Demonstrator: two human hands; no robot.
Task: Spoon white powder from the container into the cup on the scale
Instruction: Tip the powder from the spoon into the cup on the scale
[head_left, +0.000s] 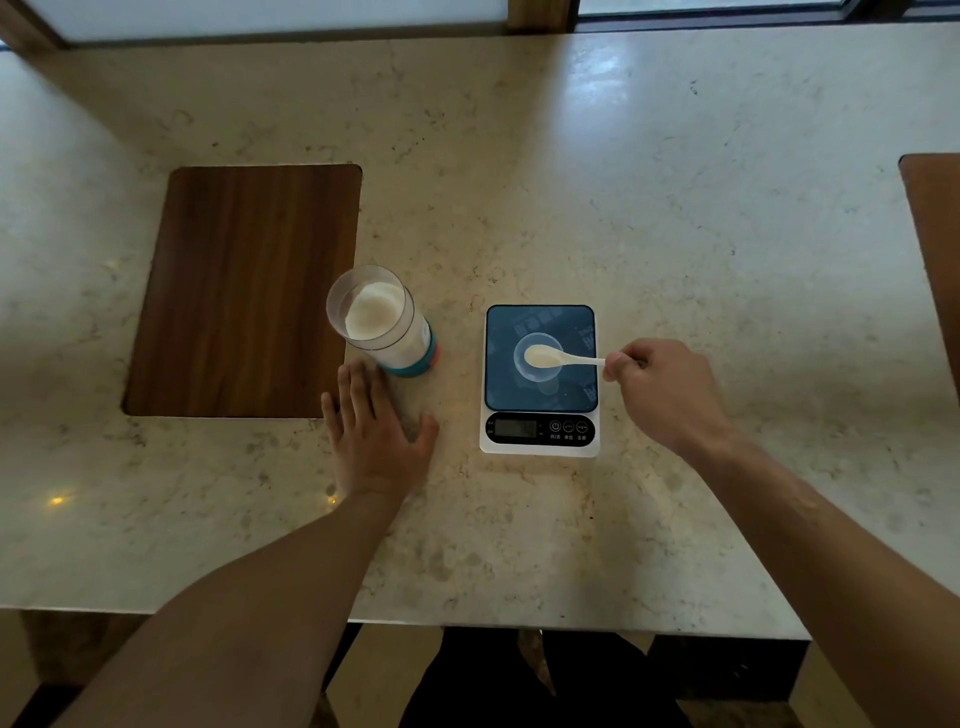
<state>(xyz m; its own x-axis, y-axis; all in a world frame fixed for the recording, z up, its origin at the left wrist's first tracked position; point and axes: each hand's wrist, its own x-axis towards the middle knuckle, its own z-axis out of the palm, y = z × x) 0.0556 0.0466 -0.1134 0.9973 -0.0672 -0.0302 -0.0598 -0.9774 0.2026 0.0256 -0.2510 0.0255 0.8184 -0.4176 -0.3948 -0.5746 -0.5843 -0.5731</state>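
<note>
A clear container (382, 322) of white powder stands open on the marble table, its base teal. To its right a white kitchen scale (540, 382) with a dark blue platform carries a small clear cup (538, 357). My right hand (662, 389) pinches the handle end of a white spoon (561, 357). The spoon's bowl, filled with white powder, hovers level over the cup. My left hand (376, 431) lies flat on the table just in front of the container, fingers spread, holding nothing.
A dark wooden board (244, 291) is inset in the table left of the container. Another wooden panel (935, 234) shows at the right edge. The table's near edge runs across the bottom, with my legs below it.
</note>
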